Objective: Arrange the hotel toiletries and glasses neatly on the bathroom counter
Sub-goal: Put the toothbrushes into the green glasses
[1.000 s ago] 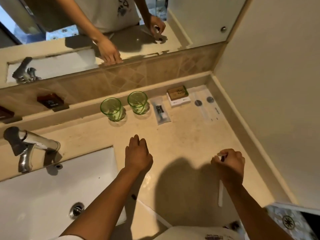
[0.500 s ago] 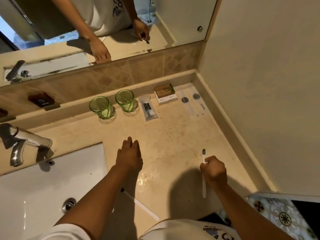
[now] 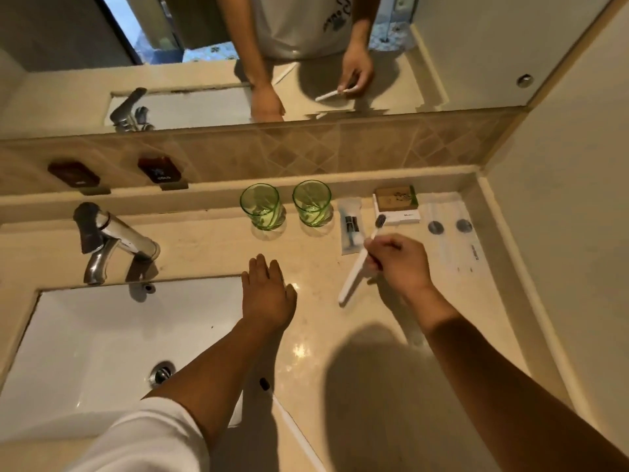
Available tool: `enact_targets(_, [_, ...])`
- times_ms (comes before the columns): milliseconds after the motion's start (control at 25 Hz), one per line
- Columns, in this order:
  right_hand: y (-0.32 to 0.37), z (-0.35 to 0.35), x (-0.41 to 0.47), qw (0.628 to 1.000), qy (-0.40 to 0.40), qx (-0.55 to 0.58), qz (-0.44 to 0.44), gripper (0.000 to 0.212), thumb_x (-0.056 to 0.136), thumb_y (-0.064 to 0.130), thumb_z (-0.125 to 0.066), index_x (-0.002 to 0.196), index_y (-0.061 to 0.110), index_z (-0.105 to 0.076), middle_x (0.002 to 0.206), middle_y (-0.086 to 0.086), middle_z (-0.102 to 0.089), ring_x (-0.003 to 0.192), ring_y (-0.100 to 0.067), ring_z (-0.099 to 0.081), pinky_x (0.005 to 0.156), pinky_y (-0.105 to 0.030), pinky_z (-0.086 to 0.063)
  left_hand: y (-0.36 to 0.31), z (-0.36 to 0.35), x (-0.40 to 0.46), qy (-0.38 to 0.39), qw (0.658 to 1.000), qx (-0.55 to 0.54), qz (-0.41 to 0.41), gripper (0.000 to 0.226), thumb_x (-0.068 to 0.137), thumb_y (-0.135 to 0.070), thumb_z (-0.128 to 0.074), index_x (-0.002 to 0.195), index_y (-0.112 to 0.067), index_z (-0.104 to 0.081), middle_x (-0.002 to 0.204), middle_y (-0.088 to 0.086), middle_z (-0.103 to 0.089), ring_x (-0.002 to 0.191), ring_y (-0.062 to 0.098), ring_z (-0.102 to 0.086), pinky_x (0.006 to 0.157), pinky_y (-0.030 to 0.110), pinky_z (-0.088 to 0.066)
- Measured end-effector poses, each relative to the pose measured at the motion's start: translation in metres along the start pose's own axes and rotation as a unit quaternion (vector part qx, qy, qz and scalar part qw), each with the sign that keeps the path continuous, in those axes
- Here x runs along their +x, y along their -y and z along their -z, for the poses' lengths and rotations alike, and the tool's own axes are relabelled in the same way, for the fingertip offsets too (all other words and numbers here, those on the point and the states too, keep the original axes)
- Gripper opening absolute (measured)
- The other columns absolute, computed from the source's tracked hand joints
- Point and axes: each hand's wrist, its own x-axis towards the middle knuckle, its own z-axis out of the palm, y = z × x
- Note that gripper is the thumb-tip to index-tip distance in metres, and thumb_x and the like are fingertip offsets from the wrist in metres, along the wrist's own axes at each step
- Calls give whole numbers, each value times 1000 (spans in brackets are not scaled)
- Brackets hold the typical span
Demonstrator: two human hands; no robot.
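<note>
Right hand (image 3: pixel 398 264): fingers pinching a white dark-bristled toothbrush (image 3: pixel 357 270), held tilted above the beige stone desk (image 3: pixel 340 335), near two green drinking glasses (image 3: pixel 260 206). Left hand (image 3: pixel 267 294): fingers straight, together, flat on desk beside white sink (image 3: pixel 85 335).

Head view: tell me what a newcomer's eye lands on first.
First, the right hand mid-counter, gripping a white toothbrush whose dark bristle head points toward the toiletries along the back. Next, the two green glasses standing side by side at the back ledge. The left hand rests flat on the counter by the sink's corner.
</note>
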Motion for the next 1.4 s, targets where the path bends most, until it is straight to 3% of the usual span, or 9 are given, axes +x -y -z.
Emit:
enact_targets(120, [51,-27,34,992,-24,112,50,15,90,13,-72,95,-1,-74,76,-11,-72,68,-17,-65,68,-25,-59,-4,-7,12,-18,1000,3,-5,70,90,-46,-39,145,-2,-38,160,26,-24,150,41,-16,123,55,-16])
enact_targets(240, [73,-46,71,979,-36,165,110,20,90,11,-72,99,-6,-70,82,-14,-74,71,-18,-70,70,-25,-61,-3,-18,15,-35,999,-8,2,67,88,-45,-44,140,-3,-46,159,24,-31,151,38,-19,123,54,-17])
enact_targets(480, [50,-76,125,976,-60,140,153,19,90,12,-72,98,-5,-70,77,-13,-71,65,-18,-67,68,-28,-59,3,-26,20,-79,996,-38,-4,64,88,-44,-47,136,-2,-52,157,24,-36,151,38,-23,122,55,-20])
enact_targets(680, [27,-92,138,973,-37,5,226,16,89,19,-74,92,3,-75,73,-6,-73,63,-15,-69,63,-29,-58,4,-29,21,-83,996,-25,2,65,88,-46,-49,137,-3,-54,158,22,-36,152,35,-23,123,54,-21])
enact_targets(800, [26,-98,144,974,-27,-27,223,13,88,21,-75,89,7,-77,68,-1,-70,58,-6,-59,58,-22,-50,5,-32,21,-88,996,-18,8,66,87,-47,-48,137,-4,-55,158,21,-37,152,34,-23,123,54,-21])
enact_targets(1040, [30,-103,154,972,-8,-32,233,15,89,22,-75,94,9,-79,77,-7,-73,66,-6,-61,63,-17,-49,5,-33,22,-90,996,-17,15,67,87,-48,-45,138,-6,-54,159,19,-36,153,32,-22,123,53,-21])
enact_targets(1200, [26,-103,158,973,-22,-31,226,15,88,22,-76,91,7,-78,69,-10,-68,59,-5,-53,58,-16,-46,4,-33,22,-90,995,-23,20,67,86,-47,-45,138,-5,-55,159,18,-36,153,31,-22,123,53,-20])
enact_targets(1400, [25,-104,164,979,-25,-25,199,13,87,21,-75,83,9,-75,59,5,-55,55,-3,-46,58,-15,-42,3,-33,22,-95,995,-18,20,66,86,-46,-46,137,-5,-55,159,18,-36,153,31,-23,122,54,-22])
